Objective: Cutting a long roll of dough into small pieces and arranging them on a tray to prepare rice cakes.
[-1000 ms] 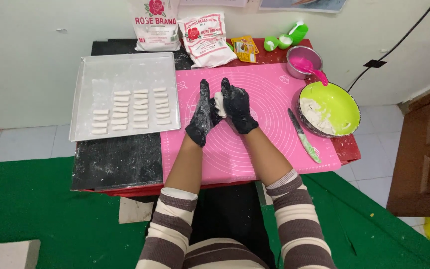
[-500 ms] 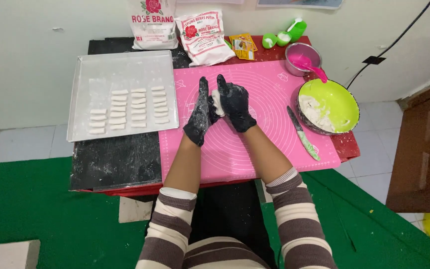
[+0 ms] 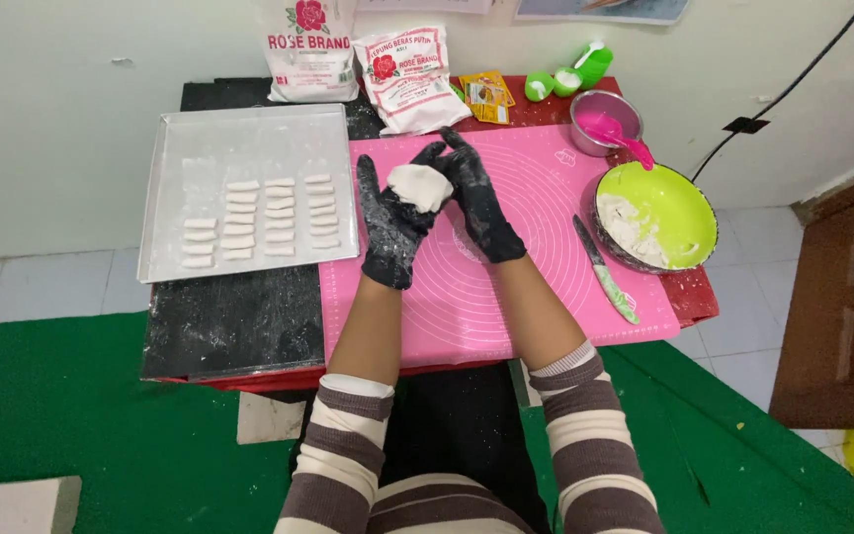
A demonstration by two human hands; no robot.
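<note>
Home baking corner, low table (image 3: pixel 249 326), flour bags (image 3: pixel 407 79) (two), baking tray (image 3: pixel 180 158)
</note>
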